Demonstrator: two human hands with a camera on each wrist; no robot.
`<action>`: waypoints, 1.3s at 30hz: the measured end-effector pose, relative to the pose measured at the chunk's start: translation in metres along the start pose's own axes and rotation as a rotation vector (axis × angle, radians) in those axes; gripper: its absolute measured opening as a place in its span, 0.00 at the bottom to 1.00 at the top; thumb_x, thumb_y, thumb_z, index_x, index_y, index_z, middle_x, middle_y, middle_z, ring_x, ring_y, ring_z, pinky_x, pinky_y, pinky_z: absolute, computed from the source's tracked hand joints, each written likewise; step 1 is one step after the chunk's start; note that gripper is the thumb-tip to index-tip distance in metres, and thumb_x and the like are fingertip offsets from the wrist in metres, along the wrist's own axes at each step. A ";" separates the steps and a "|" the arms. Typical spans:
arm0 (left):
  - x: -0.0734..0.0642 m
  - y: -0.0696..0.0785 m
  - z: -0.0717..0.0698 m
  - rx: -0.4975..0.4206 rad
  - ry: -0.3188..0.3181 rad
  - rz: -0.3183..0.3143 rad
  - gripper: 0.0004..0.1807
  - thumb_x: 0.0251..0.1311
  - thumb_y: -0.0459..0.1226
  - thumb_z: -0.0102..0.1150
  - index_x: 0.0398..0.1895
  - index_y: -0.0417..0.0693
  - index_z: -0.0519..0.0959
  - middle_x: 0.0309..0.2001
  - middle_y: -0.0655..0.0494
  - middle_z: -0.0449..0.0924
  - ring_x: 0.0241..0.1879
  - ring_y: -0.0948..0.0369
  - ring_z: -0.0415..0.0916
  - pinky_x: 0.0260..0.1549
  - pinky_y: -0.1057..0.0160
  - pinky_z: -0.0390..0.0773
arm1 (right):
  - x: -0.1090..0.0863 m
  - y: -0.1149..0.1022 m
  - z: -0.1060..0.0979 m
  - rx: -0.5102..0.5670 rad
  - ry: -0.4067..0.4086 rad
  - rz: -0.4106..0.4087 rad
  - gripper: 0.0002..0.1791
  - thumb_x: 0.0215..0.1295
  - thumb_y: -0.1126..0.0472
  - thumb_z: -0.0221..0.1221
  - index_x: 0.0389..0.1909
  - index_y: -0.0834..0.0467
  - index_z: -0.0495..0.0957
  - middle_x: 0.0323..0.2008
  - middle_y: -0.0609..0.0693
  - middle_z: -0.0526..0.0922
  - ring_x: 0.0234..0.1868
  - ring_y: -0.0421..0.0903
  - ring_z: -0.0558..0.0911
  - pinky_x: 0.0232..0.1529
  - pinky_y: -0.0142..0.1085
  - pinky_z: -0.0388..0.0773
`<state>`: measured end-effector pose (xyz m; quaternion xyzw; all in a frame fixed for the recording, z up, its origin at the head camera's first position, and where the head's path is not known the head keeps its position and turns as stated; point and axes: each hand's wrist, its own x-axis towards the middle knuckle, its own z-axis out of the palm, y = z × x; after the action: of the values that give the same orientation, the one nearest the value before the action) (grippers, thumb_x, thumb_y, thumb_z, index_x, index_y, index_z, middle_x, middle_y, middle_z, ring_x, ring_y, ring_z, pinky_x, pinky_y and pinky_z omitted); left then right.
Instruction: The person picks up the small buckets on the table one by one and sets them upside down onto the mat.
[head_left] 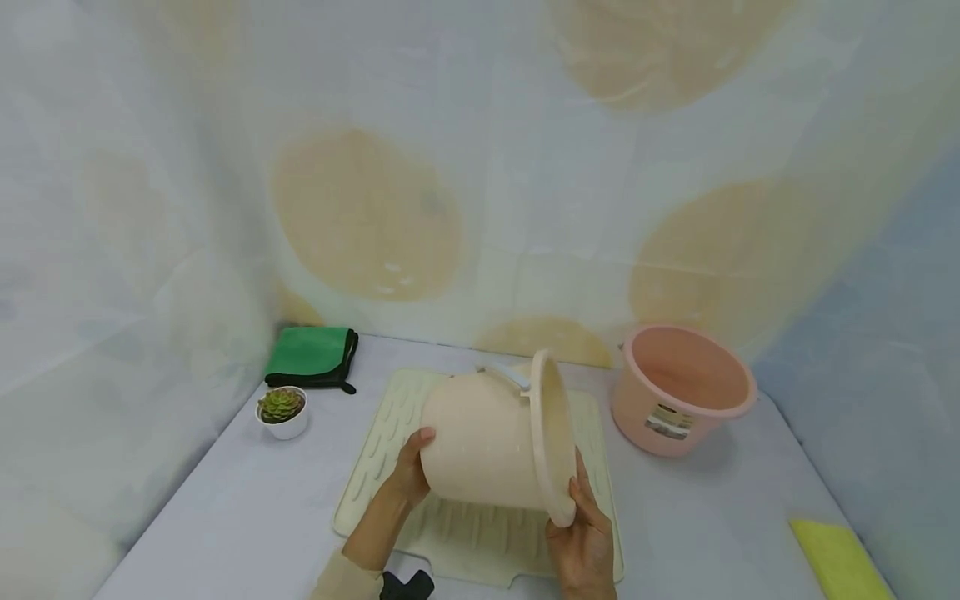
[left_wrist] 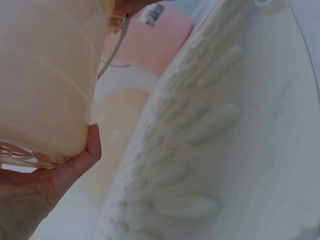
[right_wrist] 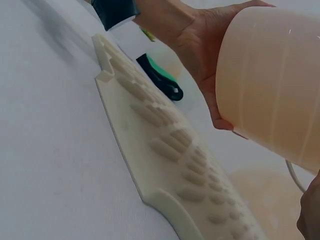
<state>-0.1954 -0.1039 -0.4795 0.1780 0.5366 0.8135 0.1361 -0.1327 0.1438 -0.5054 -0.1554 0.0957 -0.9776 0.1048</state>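
Cream bucket (head_left: 480, 442) held sideways above ribbed board (head_left: 468, 562)
Left hand (head_left: 411, 475) grips the base (head_left: 431, 412); right hand (head_left: 585, 537) holds the rim (head_left: 537, 421), its grip partly hidden. Pink bucket (head_left: 637, 417) stands nearby.

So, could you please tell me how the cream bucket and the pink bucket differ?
The cream bucket is tipped on its side; the pink bucket is upright.
The cream bucket is held above the mat, while the pink bucket stands on the table.
The pink bucket shows a label; none shows on the cream bucket.
Both have wide rims.
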 end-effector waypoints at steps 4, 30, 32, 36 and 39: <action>0.000 0.005 0.005 0.004 -0.004 0.016 0.22 0.60 0.54 0.37 0.57 0.61 0.61 0.49 0.66 0.72 0.49 0.65 0.72 0.49 0.61 0.76 | 0.002 -0.012 0.000 -0.101 -0.020 0.093 0.28 0.82 0.61 0.27 0.76 0.43 0.59 0.64 0.47 0.76 0.57 0.41 0.80 0.51 0.29 0.79; -0.010 0.069 -0.017 0.398 0.147 0.272 0.57 0.50 0.39 0.61 0.80 0.68 0.39 0.75 0.45 0.48 0.58 0.54 0.69 0.44 0.55 0.80 | 0.009 -0.077 0.024 -1.543 0.340 0.236 0.48 0.58 0.62 0.70 0.76 0.37 0.57 0.50 0.59 0.68 0.36 0.42 0.78 0.36 0.42 0.82; -0.013 0.072 -0.018 0.442 0.169 0.279 0.57 0.49 0.38 0.62 0.80 0.68 0.40 0.75 0.44 0.47 0.58 0.52 0.68 0.42 0.56 0.81 | 0.008 -0.081 0.024 -1.556 0.339 0.240 0.49 0.58 0.61 0.70 0.76 0.38 0.56 0.50 0.59 0.68 0.36 0.43 0.76 0.36 0.40 0.81; -0.017 0.079 -0.018 0.552 0.221 0.296 0.60 0.45 0.36 0.65 0.80 0.68 0.42 0.77 0.43 0.45 0.59 0.47 0.66 0.40 0.56 0.82 | 0.007 -0.090 0.024 -1.580 0.348 0.231 0.49 0.57 0.61 0.70 0.77 0.40 0.56 0.50 0.58 0.67 0.36 0.43 0.75 0.35 0.40 0.81; -0.019 0.083 -0.018 0.626 0.250 0.316 0.62 0.42 0.35 0.68 0.80 0.67 0.43 0.78 0.43 0.44 0.63 0.43 0.61 0.45 0.49 0.79 | 0.006 -0.097 0.025 -1.606 0.370 0.216 0.49 0.57 0.60 0.71 0.76 0.40 0.57 0.50 0.57 0.68 0.36 0.42 0.76 0.34 0.39 0.82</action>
<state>-0.1888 -0.1590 -0.4119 0.1910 0.7379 0.6364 -0.1186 -0.1476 0.2317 -0.4592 -0.0095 0.7944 -0.6061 0.0380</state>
